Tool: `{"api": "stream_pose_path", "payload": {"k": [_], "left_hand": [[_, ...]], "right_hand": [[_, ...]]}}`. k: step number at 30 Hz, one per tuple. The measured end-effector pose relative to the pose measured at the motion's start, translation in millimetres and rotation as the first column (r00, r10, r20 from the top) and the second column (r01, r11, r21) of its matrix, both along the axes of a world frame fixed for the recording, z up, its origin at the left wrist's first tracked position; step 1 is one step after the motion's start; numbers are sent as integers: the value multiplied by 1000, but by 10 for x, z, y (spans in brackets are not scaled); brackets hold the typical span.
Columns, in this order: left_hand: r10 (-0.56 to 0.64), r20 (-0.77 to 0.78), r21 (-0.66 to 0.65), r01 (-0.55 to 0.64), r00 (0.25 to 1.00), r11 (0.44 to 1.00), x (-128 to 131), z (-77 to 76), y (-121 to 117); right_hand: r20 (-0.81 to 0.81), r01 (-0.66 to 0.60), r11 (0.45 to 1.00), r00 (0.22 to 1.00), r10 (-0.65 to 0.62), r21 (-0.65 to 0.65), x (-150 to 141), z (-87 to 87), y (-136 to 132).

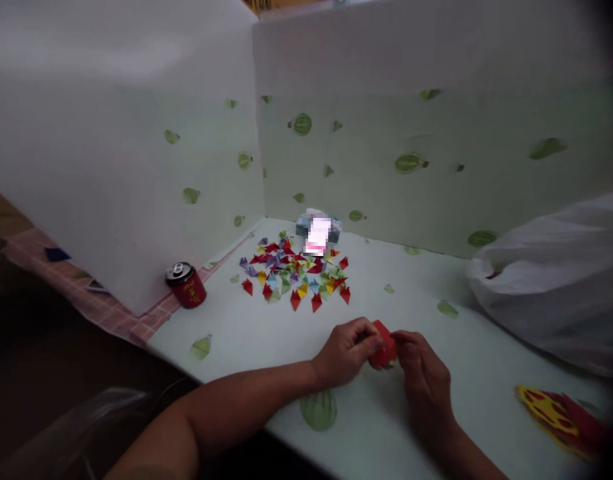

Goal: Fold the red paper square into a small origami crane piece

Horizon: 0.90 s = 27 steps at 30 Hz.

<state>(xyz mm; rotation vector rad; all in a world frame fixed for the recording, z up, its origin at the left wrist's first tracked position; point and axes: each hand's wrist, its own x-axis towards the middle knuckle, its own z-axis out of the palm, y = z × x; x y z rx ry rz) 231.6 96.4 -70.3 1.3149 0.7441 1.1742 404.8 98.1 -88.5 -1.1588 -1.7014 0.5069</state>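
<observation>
A small piece of red folded paper [383,341] is held up between my two hands, just above the table's front part. My left hand [347,352] pinches its left side between thumb and fingers. With the fingertips, my right hand [423,370] grips the paper's right edge. A bit of yellow and green shows at its lower edge, too small to make out. Beyond my hands lies a spread of small folded paper pieces [296,300] in red, yellow, green, blue and purple.
A dark red drink can [187,285] stands at the left edge. Behind the folded pieces, a lit phone [317,235] leans on a box. A white plastic bag [551,287] sits at right, with a red and yellow item [556,417] in front. Patterned panels [366,160] enclose the back and left.
</observation>
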Motion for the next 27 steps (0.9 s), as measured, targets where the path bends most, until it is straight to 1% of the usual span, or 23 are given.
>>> {"api": "stream_pose_path", "payload": {"k": [1, 2, 3, 4, 7, 9, 11, 12, 14, 17, 19, 20, 22, 25, 27], "left_hand": [[105, -61, 59, -101, 993, 993, -18, -3, 17], [165, -136, 131, -147, 977, 980, -33, -17, 35], [181, -188, 179, -147, 965, 973, -44, -39, 50], [177, -212, 196, -136, 961, 971, -52, -66, 64], [156, -242, 178, -114, 958, 977, -61, -139, 87], [160, -249, 170, -119, 955, 978, -63, -162, 88], [164, -261, 171, -122, 951, 978, -66, -167, 82], [168, -269, 173, -124, 949, 977, -67, -167, 78], [182, -287, 185, -132, 940, 974, -68, -169, 68], [225, -316, 212, -162, 922, 964, -57, -184, 57], [263, -334, 225, -195, 905, 955, -44, -199, 55], [282, -342, 229, -211, 896, 950, -38, -206, 57], [311, -358, 235, -237, 881, 943, -30, -217, 61], [337, -378, 249, -256, 862, 934, -32, -228, 68], [355, -389, 267, -265, 850, 927, -37, -237, 76]], "right_hand": [[-10, -66, 996, 998, 65, -57, -7, 3, -4], [-14, -157, 981, 988, 157, -111, -20, 9, -10], [-15, -260, 951, 965, 261, -166, -38, 15, -14], [-34, -292, 937, 956, 291, -193, -57, 22, -17], [-97, -292, 913, 956, 276, -285, -98, 32, -7], [-157, -326, 873, 945, 288, -363, -109, 33, 5], [-193, -368, 837, 929, 315, -406, -117, 46, 8], [-210, -383, 826, 923, 323, -413, -124, 60, 5], [-206, -390, 823, 920, 333, -414, -144, 93, -7], [-171, -345, 875, 937, 304, -338, -180, 120, -16], [-173, -335, 893, 940, 294, -302, -202, 105, -12], [-182, -340, 890, 938, 296, -304, -214, 91, -9], [-236, -376, 867, 921, 310, -327, -237, 65, -6], [-367, -449, 807, 876, 312, -385, -270, 56, -10], [-392, -470, 791, 863, 318, -392, -284, 65, -16]]}}
